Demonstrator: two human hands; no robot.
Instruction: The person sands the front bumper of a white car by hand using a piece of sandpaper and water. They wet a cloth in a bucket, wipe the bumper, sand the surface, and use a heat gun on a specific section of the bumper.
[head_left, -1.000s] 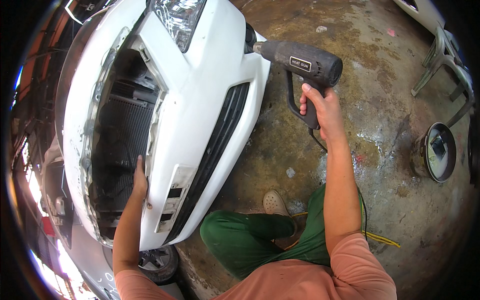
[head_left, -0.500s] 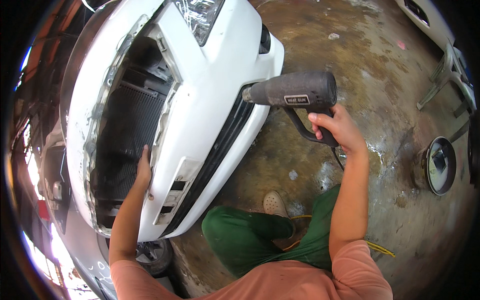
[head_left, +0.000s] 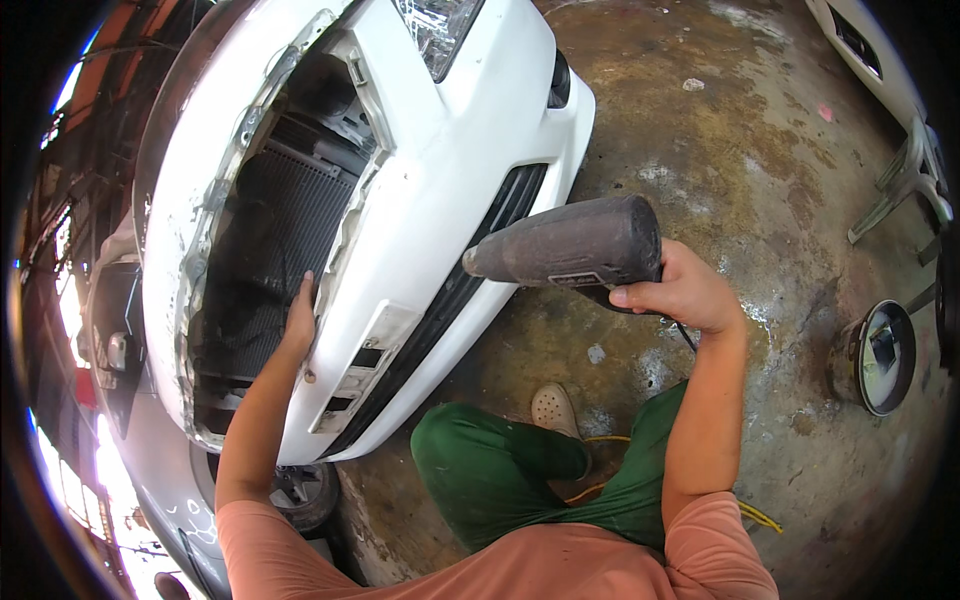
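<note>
My right hand [head_left: 685,290] is closed around the handle of a dark, scuffed heat gun [head_left: 570,245], its thumb lying along the near side. The gun's nozzle points left at the black lower grille [head_left: 465,285] of a white car bumper [head_left: 430,190], close to it. Inside the bumper's upper opening, my left hand [head_left: 302,318] rests against the inner edge. One digit of it shows stretched out; the others are hidden. A white plate bracket [head_left: 365,370] with dark slots sits on the bumper near that hand. Beyond the opening shows a ribbed radiator [head_left: 305,190].
A headlight [head_left: 438,30] is at the bumper's far end. To the right stand a dark bucket [head_left: 845,365] and a pale plastic chair [head_left: 900,185]. Another white car part [head_left: 850,40] is at the upper right. A yellow cord [head_left: 760,515] lies on the stained floor.
The heat gun has moved down and left along the bumper and tilted, so more of its top shows. My left hand keeps its place at the opening's edge; the view has shifted slightly.
</note>
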